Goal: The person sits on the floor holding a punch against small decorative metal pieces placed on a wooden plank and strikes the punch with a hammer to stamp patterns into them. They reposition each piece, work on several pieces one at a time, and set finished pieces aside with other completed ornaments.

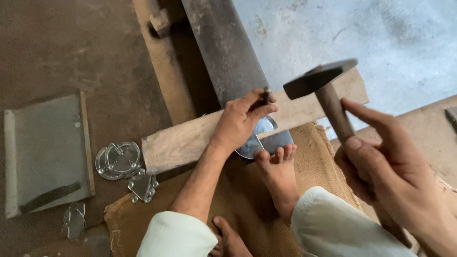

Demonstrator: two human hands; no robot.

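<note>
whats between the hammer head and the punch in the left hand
Nothing: the head view shows a bare gap between the hammer head and the punch held by the left hand; only the wood plank lies behind it.

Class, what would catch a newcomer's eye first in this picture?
The raised hammer in the right hand, at right. Mid-frame, the left hand holds a small punch on a shiny metal piece over a wooden plank, with a bare foot pressing it.
</note>
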